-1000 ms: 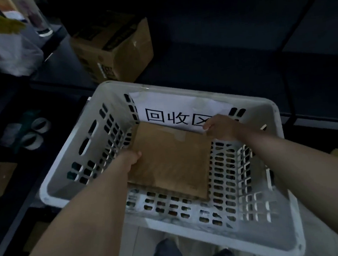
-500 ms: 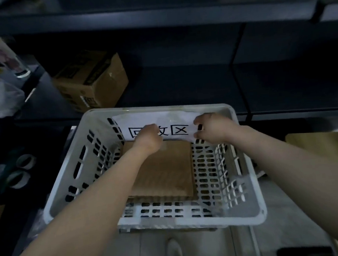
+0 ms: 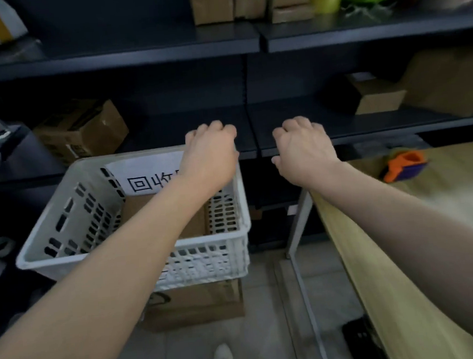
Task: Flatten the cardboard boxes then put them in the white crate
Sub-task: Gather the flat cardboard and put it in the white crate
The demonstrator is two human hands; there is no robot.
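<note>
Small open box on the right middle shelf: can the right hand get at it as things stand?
Probably yes. The right hand is empty, raised in front of that shelf, and nothing stands between it and the small open box.

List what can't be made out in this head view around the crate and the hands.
- Flattened cardboard in the white crate: mostly hidden by the left forearm.
- Paper label: its last characters covered by the left hand.
- Both hands' grip: only the backs show on the left and the right hand.
- Orange object on the table: blurred.
</note>
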